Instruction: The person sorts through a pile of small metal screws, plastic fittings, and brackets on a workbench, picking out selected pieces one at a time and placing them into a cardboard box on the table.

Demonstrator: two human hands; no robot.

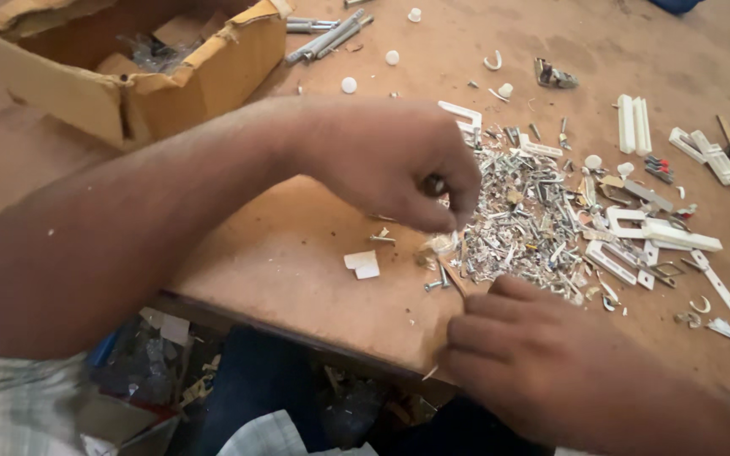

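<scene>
My left hand [399, 165] hovers over the near edge of a heap of small metal scraps and screws [521, 224], with its fingers pinched on a small dark metal piece [435, 184]. My right hand [517, 355] rests at the table's front edge, fingers curled shut; its fingertips touch a thin stick-like piece [454, 279] by the heap, and I cannot tell whether it grips it. A loose screw [434, 285] lies between the hands.
A torn cardboard box [128, 84] stands at the back left. White plastic strips and brackets [635, 125] and round white caps [349, 84] lie scattered over the brown table [297, 253]. Long metal bolts [327, 35] lie behind the box. Debris lies on the floor below.
</scene>
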